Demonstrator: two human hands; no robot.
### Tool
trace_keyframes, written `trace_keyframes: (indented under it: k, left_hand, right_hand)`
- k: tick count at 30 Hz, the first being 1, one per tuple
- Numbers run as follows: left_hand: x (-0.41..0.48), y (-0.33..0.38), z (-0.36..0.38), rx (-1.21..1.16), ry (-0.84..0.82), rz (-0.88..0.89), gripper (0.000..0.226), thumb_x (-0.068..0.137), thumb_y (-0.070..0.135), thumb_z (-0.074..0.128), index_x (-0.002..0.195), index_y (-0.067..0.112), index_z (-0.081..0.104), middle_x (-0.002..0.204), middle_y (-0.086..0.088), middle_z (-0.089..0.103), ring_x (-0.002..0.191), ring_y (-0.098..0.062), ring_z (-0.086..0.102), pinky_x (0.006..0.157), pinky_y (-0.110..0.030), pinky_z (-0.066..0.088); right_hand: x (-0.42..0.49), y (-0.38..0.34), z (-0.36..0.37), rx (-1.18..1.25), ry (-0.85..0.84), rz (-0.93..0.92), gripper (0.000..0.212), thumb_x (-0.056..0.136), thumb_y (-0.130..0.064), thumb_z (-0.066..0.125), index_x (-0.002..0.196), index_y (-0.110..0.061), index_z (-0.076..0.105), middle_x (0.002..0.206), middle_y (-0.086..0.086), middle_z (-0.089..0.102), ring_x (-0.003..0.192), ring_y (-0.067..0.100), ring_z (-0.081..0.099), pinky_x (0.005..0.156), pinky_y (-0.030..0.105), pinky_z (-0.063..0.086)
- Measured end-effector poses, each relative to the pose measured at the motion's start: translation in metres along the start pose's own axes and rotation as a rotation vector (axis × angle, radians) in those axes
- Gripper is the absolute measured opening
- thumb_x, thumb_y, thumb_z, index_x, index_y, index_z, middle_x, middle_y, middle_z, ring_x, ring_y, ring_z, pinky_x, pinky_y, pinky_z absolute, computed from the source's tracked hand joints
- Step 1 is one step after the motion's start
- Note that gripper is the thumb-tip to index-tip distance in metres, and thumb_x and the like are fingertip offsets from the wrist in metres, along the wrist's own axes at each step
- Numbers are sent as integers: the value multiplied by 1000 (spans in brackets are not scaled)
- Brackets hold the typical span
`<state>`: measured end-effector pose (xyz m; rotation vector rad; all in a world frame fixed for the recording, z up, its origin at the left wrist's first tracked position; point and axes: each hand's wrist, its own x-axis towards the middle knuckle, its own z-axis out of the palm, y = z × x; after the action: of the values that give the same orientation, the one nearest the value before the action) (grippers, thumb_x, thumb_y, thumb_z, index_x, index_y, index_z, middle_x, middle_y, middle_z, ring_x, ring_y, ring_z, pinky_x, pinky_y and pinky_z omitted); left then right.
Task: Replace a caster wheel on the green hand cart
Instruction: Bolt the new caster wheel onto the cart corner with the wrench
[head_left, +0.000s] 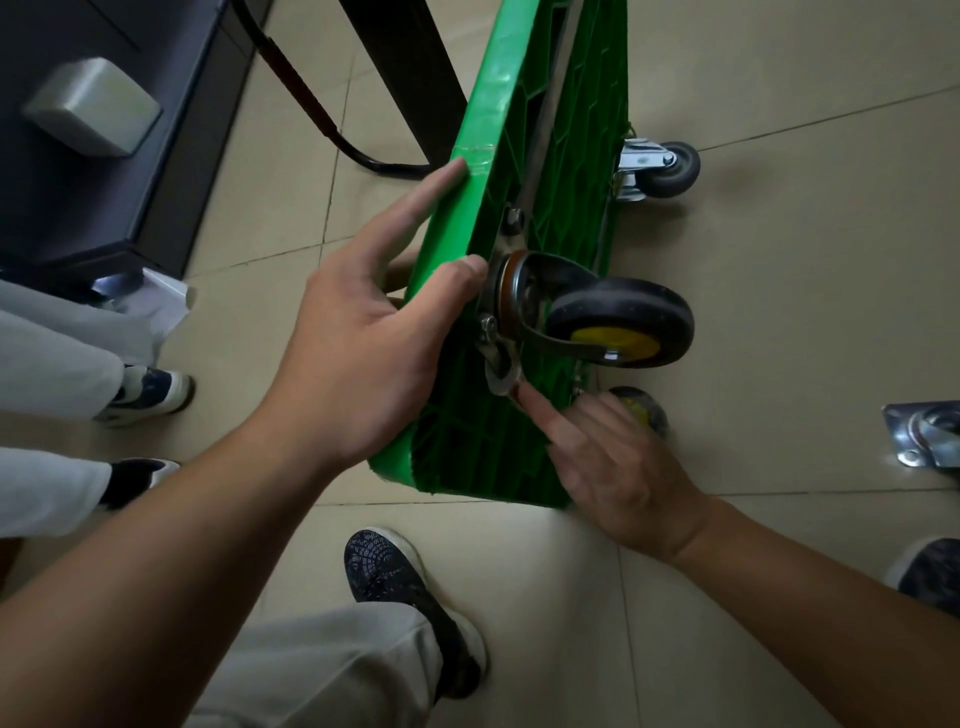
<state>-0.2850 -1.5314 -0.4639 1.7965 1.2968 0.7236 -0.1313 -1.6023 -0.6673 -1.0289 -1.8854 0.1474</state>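
The cart (480, 156) is stood up on its long edge on the tile floor (779, 260), running from top centre down to the middle of the frame. Its ribbed underside faces right, I'd guess so the wheels stick out sideways where you can get at them. The black handle (311, 104) loops off to the upper left.

The left hand (363, 338) grips the cart's top edge mid-frame, thumb hooked over the rim and index finger laid along it. To me that's just steadying it so it doesn't tip. The other fingers go behind the cart, so no idea what they're doing.

The right hand (613, 457) comes in from lower right with its index finger poked out at a metal bit by the lower corner of the caster mount. It's motion-blurred, so I can't tell if the curled fingers hold a wrench or nothing at all.

The caster (618, 322) in question (black tyre, yellow hub) is centre-right and bolted on. I'd call this the loosening stage. A spare caster (930, 436) sits at the right edge, half cut off, probably parked within reach for the swap.

Two bolts (514, 215) show on the mount. Any others are hidden behind the fork, and one more wheel (641, 410) peeks out behind the right hand.
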Motion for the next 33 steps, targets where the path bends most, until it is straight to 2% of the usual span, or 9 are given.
trace_keyframes:
  k: [6,10,15,18,21,24,28,31,33]
  left_hand:
    - [0,1,1,2,10,-5,54,103,23,61,151,44,48,133,2,67,106,-4,72,75,-18,59]
    - [0,3,2,-20,14,-12,53,103,19,60,151,40,49,131,1,68,105,-6,72,75,-18,59]
    - [-2,7,3,-48,17,-21,53,103,17,59,150,38,49,126,6,69,98,-5,74,70,-18,60]
    - [-2,7,4,-50,22,-28,53,103,17,58,150,38,49,125,11,67,99,-5,74,70,-18,60]
    - [-1,7,4,-46,22,-26,53,104,16,58,151,38,49,129,7,67,101,-6,74,71,-18,60]
    - [-2,8,4,-39,30,-20,52,103,15,58,150,37,50,126,7,68,97,-4,75,71,-16,59]
    - [-2,8,3,-41,18,-22,53,103,17,58,151,38,49,130,5,68,102,-6,74,73,-17,59]
    - [-2,6,3,-51,12,-24,52,104,16,58,151,37,49,132,3,67,106,-8,73,75,-19,60]
    - [-1,6,3,-55,7,-20,52,104,16,58,151,37,49,133,2,67,107,-9,73,76,-20,61]
  right_hand:
    - [8,6,3,-71,49,14,63,104,-3,48,160,-12,21,79,7,53,74,23,46,69,38,43]
    - [14,6,9,-16,76,55,68,105,-5,44,164,-18,13,85,5,52,77,23,48,73,36,43]
    - [19,7,14,96,15,111,65,109,-10,38,164,-27,7,94,14,66,86,33,61,83,50,52]
    - [19,5,15,166,27,125,63,111,-14,36,164,-29,7,94,12,65,86,30,60,86,44,52]
    - [19,-7,19,218,47,127,61,111,-17,36,164,-27,6,101,5,58,86,25,56,85,38,52]
    - [13,-20,23,289,11,176,62,110,-18,36,164,-28,7,100,11,63,87,28,60,86,44,53]
    - [14,-18,24,337,-15,236,62,111,-20,35,163,-35,5,109,20,67,100,37,63,94,50,51]
    - [18,-2,20,202,16,163,65,110,-14,39,163,-32,6,90,12,63,85,29,57,84,45,52]
    - [19,12,17,97,23,127,80,104,-1,50,163,-33,6,84,12,64,82,31,59,84,46,52]
